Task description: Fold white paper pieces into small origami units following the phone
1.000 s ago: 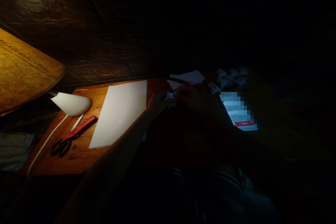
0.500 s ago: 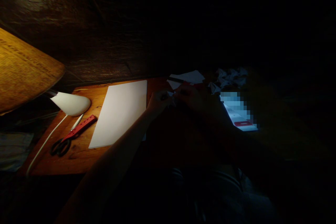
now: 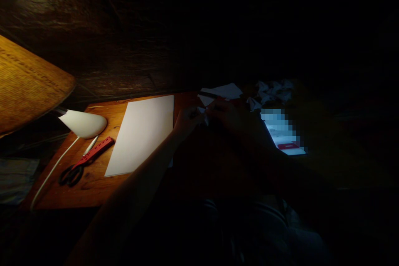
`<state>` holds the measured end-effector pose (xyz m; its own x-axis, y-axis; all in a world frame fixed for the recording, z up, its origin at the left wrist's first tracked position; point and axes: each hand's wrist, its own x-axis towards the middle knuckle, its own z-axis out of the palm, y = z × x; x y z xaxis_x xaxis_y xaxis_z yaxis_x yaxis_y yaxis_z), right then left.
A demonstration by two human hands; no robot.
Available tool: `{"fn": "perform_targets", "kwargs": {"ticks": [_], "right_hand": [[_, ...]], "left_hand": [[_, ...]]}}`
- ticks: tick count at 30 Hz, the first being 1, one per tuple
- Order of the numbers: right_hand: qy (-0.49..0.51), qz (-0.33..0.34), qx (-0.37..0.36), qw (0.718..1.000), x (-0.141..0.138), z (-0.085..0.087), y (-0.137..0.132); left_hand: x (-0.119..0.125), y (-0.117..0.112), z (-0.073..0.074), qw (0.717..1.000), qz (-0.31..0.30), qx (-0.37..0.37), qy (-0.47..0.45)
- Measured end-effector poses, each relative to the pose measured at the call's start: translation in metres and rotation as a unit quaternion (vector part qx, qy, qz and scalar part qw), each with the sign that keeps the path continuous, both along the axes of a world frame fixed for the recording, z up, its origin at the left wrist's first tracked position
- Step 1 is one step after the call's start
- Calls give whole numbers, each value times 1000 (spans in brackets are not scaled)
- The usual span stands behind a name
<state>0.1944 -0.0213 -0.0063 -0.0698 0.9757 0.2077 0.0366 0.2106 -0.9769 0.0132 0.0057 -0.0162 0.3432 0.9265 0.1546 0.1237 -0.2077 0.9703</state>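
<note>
A small piece of folded white paper (image 3: pixel 205 119) is held between my two hands, over the dark middle of the wooden table. My left hand (image 3: pixel 188 119) grips it from the left with closed fingers. From the right, my right hand (image 3: pixel 222 112) pinches it; that hand lies in deep shadow and its fingers are hard to make out. Just left of my left hand lies a stack of white paper sheets (image 3: pixel 143 133). Beyond my hands, cut white paper (image 3: pixel 229 90) lies with a dark, slim object (image 3: pixel 208 94) across it.
Scissors (image 3: pixel 72 174) and a red perforated strip (image 3: pixel 96 149) lie at the left by a white lamp base (image 3: pixel 85 124) with its cord. Several folded paper shapes (image 3: pixel 274 91) sit at the back right, behind a lit phone screen (image 3: pixel 280 133). A brown wall (image 3: pixel 109 62) rises behind the table (image 3: pixel 90 195).
Both hands stay nearly in place around the folded paper, of which slightly more shows below the fingers. The whole view has shifted very slightly.
</note>
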Motion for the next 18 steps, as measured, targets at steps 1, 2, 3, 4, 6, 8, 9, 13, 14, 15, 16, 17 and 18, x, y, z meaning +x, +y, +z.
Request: {"fn": "perform_targets", "kwargs": {"ticks": [1, 2, 3, 4, 6, 8, 9, 13, 14, 15, 16, 17, 18], "right_hand": [[4, -4, 1, 1000, 0, 0, 0], [6, -8, 2, 1000, 0, 0, 1], [8, -13, 1, 1000, 0, 1, 1], [6, -17, 1, 1000, 0, 1, 0], [2, -21, 2, 1000, 1, 4, -1], [3, -26, 4, 1000, 2, 6, -2], [6, -27, 5, 1000, 2, 6, -3], [11, -18, 5, 1000, 2, 5, -3], [10, -18, 7, 1000, 1, 3, -2], [8, -18, 9, 1000, 1, 2, -1], [7, -19, 13, 1000, 0, 0, -1], [5, -19, 17, 1000, 0, -1, 0], [4, -21, 24, 999, -1, -3, 1]], "left_hand": [[0, 0, 1, 1000, -4, -1, -9], [1, -1, 2, 1000, -7, -3, -19], [1, -1, 3, 1000, -10, -5, -28], [1, -2, 3, 999, -11, -7, -36], [0, -2, 5, 999, -10, -15, -40], [0, -2, 4, 999, -1, -26, -30], [0, -2, 3, 999, 4, -30, -24], [0, -1, 1, 999, 19, -33, -23], [1, -1, 1, 999, 25, -33, -29], [1, -2, 1, 998, 34, -33, -38], [1, -2, 2, 997, 46, -35, -50], [1, -3, 3, 996, 58, -38, -63], [1, -3, 4, 994, 69, -41, -76]]}}
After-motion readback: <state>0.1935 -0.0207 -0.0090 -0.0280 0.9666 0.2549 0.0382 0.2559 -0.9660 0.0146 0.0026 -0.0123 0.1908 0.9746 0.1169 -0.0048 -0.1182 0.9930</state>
